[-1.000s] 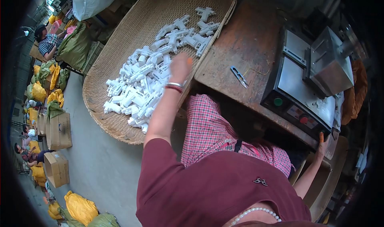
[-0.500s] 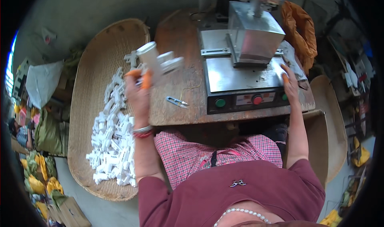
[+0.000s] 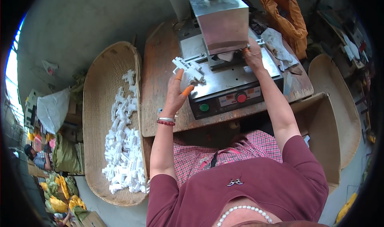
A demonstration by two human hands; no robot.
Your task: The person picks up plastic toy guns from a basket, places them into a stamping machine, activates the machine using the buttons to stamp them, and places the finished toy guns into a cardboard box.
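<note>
My left hand (image 3: 179,89), with orange covers on two fingers, is closed round a white plastic piece with parallel tube-like bars (image 3: 189,70). It holds the piece over the left front of a bench press (image 3: 224,83) with a metal plate. At the press's boxy metal head (image 3: 223,25), my right hand (image 3: 253,56) reaches to the lower right edge with bent fingers, one in an orange cover. The fingertips are partly hidden there, so what they grip cannot be made out. Something pale (image 3: 226,56) shows under the head.
Many white plastic pieces (image 3: 124,151) lie in a long woven basket (image 3: 94,107) left of the wooden table (image 3: 154,75). An orange sack (image 3: 294,27) and pale cloth (image 3: 276,43) sit right of the press. A cardboard box (image 3: 324,127) stands by my right arm. Another person (image 3: 40,157) is far left.
My left hand has carried the white piece rightward from beside the basket to the press. My right hand has moved from the plate's right edge up to the press head. The view has shifted.
</note>
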